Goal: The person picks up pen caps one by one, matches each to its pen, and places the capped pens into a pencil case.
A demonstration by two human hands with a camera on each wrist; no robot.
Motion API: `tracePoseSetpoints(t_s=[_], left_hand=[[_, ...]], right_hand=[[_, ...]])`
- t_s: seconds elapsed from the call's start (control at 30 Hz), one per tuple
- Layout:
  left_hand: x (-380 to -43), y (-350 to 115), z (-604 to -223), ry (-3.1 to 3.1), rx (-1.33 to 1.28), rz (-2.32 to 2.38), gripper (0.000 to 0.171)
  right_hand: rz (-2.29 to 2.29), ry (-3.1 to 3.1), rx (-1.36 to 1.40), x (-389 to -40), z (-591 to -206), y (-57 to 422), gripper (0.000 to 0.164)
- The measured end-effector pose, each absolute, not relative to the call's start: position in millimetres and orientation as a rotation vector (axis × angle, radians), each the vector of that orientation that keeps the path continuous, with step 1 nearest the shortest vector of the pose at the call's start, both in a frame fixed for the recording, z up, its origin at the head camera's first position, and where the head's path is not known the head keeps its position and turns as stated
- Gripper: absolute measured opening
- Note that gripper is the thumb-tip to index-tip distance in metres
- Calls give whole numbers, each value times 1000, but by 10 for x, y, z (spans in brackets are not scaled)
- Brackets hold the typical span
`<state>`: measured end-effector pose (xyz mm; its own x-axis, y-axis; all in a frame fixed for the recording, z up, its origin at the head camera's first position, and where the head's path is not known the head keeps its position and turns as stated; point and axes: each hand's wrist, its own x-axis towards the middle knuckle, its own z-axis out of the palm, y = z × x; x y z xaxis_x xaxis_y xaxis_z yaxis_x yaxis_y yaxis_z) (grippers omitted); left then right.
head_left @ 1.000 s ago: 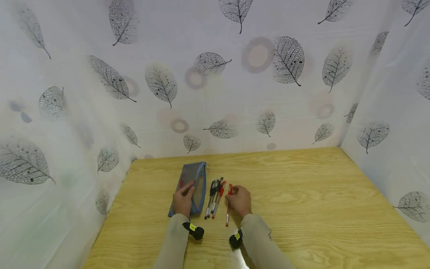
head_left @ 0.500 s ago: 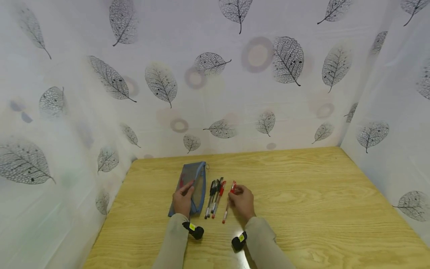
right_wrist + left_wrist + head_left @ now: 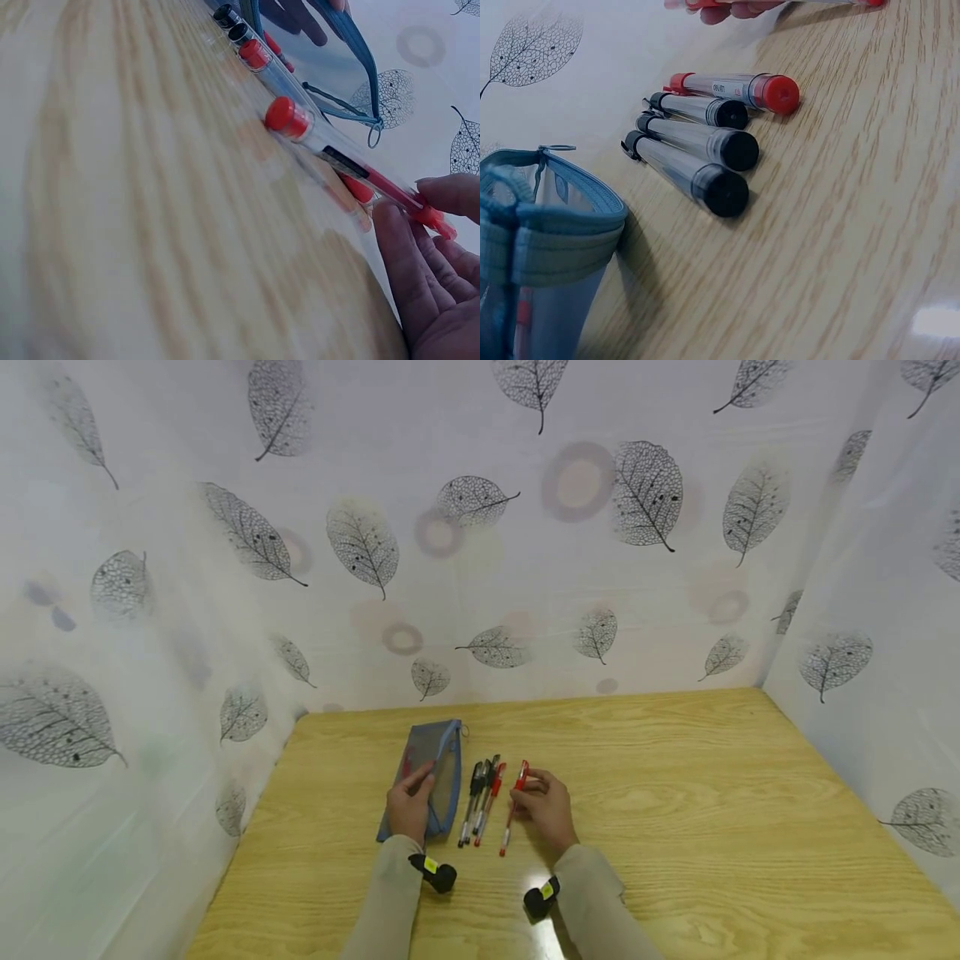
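My right hand [image 3: 549, 810] pinches a red gel pen [image 3: 515, 810] near its clip end, between thumb and fingers. In the right wrist view, that pen [image 3: 330, 150] tilts over the wood, its red end cap toward the camera. My left hand [image 3: 409, 806] holds the edge of a blue-trimmed mesh pencil pouch [image 3: 448, 802], whose zipped mouth gapes toward the pens. Some of its fingers [image 3: 307, 26] show through the mesh. Between the hands lie several black pens [image 3: 474, 793] and another red pen [image 3: 492, 793], side by side. Something red shows inside the pouch [image 3: 555, 255].
All of this is on a wood-grain table [image 3: 675, 793]. A pale curtain with leaf prints [image 3: 525, 568] surrounds the table at the back and sides. Each wrist carries a small black camera [image 3: 442, 878] on a strap. A light glare lies near the front of the table.
My right hand has moved slightly right with the red pen, which has gone from nearly straight to slanted, its clip end to the right. The left hand stays at the pouch.
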<state>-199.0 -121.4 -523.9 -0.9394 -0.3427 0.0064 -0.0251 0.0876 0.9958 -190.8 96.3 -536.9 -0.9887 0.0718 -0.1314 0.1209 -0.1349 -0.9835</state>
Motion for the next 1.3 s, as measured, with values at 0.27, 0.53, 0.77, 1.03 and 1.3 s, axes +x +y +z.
tracePoseSetpoints(t_s=[0.27,0.53,0.77,1.03,1.3], left_hand=[[-2003,-1206,-5235,-2123,369,-1923,22],[-2010,-1221,-5239,-2119,371,-1934,22],[-2013,-1227,-5253,-2106,394,-1947,22],[-2017,-1227,-5267,-2118,363,-1916,21],[-2029,-1230,-5269,-2122,381,-1905,20]], right_hand=[[-2378,1965,230,-1939,-5377,952,48],[-2381,1958,177,-2015,-5286,860,49],[-2362,1944,76,-2122,-5245,726,54],[-2290,1987,-3,-2266,-5130,502,57],[-2251,2009,51,-2345,-5085,245,54]])
